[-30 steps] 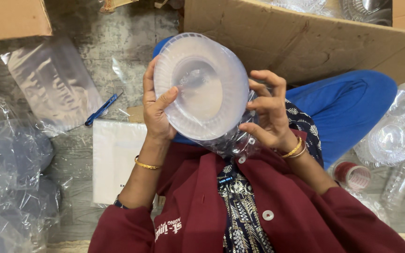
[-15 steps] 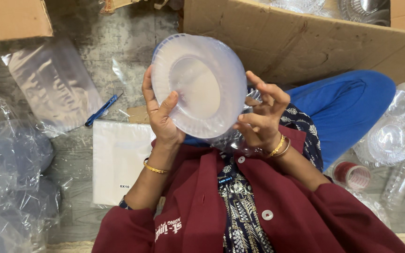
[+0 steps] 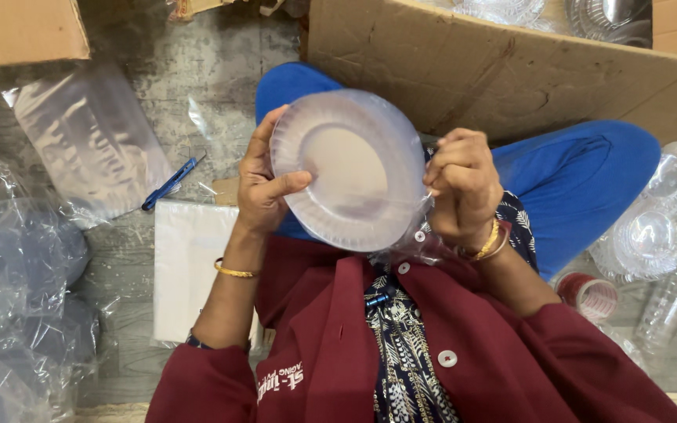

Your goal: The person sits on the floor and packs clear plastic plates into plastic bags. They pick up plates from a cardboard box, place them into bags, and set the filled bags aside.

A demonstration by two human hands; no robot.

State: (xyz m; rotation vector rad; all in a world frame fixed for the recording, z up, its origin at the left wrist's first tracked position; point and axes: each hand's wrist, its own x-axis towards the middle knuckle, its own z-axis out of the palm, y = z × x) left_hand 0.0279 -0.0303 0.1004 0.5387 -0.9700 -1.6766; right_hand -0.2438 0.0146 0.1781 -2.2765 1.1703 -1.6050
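The person's left hand [image 3: 264, 184] grips the rim of a stack of clear plastic plates [image 3: 348, 170] held above the lap, while the right hand [image 3: 464, 186] is clenched on its thin plastic wrapping [image 3: 417, 239], near a cardboard box [image 3: 503, 74] and a blue pen [image 3: 169, 185] on the floor.

A packing workshop floor: cardboard boxes [image 3: 511, 70], plastic bags [image 3: 88, 141], stacked clear containers [image 3: 644, 235].

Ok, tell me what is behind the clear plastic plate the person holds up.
Behind the clear plastic plate are a blue-trousered knee and the cardboard box wall. The left hand grips its rim; the right hand pinches its plastic wrap. The plate covers whatever lies right behind it.
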